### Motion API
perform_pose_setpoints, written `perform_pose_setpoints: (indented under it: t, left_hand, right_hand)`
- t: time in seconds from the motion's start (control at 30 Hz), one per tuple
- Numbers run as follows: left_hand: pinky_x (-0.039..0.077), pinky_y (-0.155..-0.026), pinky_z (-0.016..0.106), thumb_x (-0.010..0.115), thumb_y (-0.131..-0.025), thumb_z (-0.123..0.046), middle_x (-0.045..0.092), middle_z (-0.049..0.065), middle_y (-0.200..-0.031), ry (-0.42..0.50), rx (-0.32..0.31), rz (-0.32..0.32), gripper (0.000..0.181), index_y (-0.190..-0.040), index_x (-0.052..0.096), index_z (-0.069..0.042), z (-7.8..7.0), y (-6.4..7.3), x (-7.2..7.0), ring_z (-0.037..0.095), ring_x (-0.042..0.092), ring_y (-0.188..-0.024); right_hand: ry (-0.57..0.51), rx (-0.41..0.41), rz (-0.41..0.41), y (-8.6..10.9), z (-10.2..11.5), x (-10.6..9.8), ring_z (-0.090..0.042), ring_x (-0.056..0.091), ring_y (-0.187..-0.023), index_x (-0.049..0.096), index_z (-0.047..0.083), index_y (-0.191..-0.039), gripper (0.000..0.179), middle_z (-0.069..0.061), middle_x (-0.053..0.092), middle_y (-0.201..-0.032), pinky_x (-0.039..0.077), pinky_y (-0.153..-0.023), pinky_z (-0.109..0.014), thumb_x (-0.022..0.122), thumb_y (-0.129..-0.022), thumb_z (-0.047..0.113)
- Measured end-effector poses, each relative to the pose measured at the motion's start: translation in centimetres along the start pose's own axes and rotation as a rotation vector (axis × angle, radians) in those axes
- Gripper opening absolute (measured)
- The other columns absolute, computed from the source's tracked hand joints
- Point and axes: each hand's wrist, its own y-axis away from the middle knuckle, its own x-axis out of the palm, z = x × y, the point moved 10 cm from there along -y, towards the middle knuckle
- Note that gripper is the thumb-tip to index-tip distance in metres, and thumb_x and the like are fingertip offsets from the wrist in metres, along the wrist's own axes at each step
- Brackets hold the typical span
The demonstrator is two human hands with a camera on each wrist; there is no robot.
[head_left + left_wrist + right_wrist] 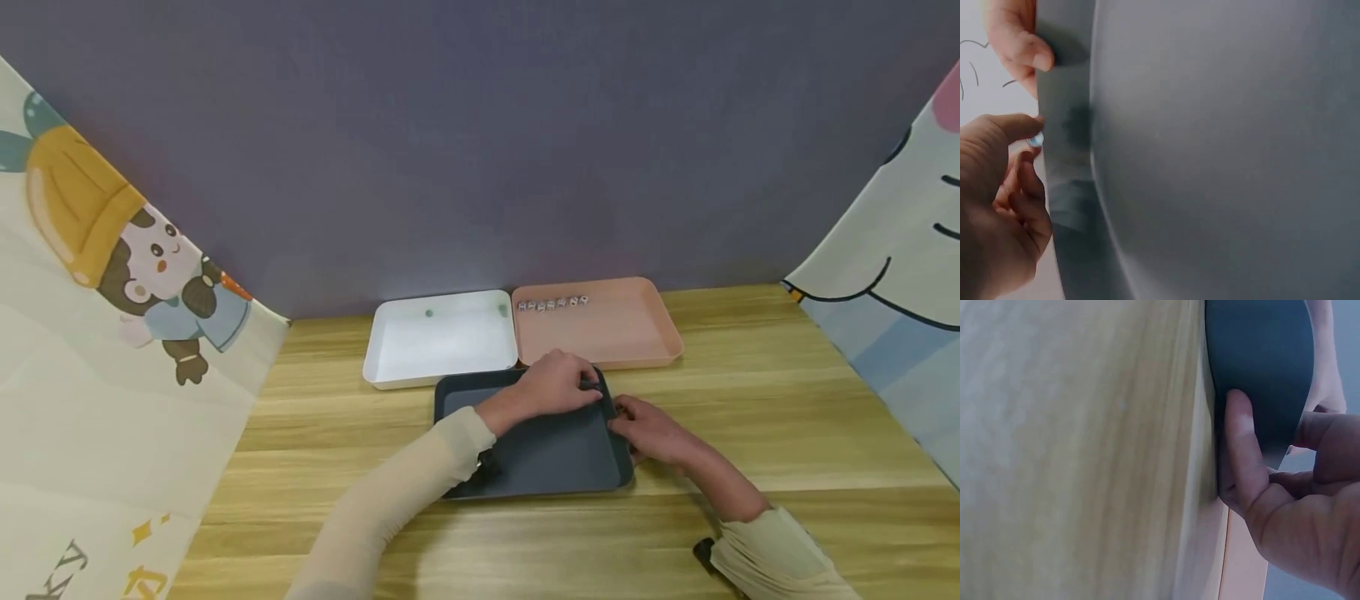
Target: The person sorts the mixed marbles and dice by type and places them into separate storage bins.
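Note:
A dark grey tray (555, 458) stands on the wooden table nearest to me. My left hand (555, 385) reaches across it to its far right corner. Between that thumb and forefinger I pinch a small shiny, bluish glass marble (1035, 139), right at the tray's rim in the left wrist view. My right hand (651, 429) holds the tray's right side, thumb at the rim. In the right wrist view, a finger (1244, 437) of it lies along the tray's outer wall.
Behind the dark tray stand a white tray (442, 346) and a pink tray (622, 329), side by side. Two greenish marbles (429, 313) lie in the white one. Several dice (551, 305) form a row in the pink one. A grey wall (480, 150) rises behind the wooden table (750, 392).

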Motion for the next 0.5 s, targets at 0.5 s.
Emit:
perform_pose_setpoints:
  t: [0.5]
  left_hand:
    - [0.038,-0.050,0.015,0.069,-0.091,-0.035,0.050,-0.015,-0.055,0.161,0.258,-0.086,0.020,-0.103,0.072,-0.019,-3.8,4.3,-6.3,-0.002,0.044,-0.047]
  right_hand:
    - [0.060,0.017,-0.017,0.0,-0.1,-0.2,-0.027,0.063,-0.085,0.035,-0.009,-0.139,0.045,-0.021,0.054,-0.108,0.055,-0.065,-0.043,0.045,-0.102,0.015]
